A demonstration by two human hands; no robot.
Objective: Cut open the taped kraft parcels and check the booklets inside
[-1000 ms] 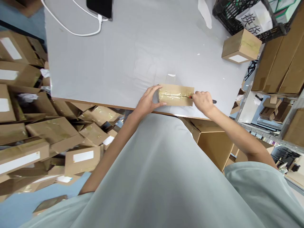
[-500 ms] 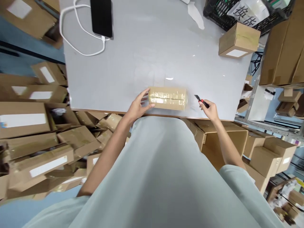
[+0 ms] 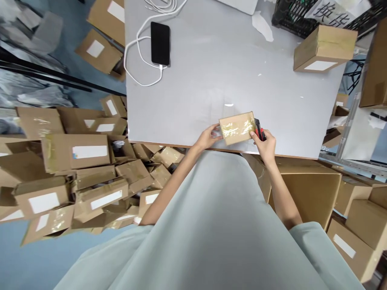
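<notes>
A small taped cardboard box (image 3: 238,128) is tilted between my hands at the front edge of the table. My left hand (image 3: 208,137) grips its left end, with fingers behind and thumb along the lower edge. At the opposite end, my right hand (image 3: 266,147) presses its thumb on the box's right side while also keeping hold of a black and red utility knife (image 3: 259,131). The knife lies upright along the box's right end; whether its blade is out I cannot tell. Shiny clear tape covers the side facing me.
On the grey table (image 3: 193,88) lie a phone (image 3: 160,43) with a white cable and a torn paper scrap (image 3: 262,26). Another cardboard box (image 3: 325,48) stands by a black crate (image 3: 290,20) at back right. Many discarded boxes (image 3: 90,151) pile up left; a large open carton (image 3: 305,193) sits below right.
The box has been turned and tilted up from lying flat. My right hand has moved left with the knife to touch the box's right end. The view has shifted left.
</notes>
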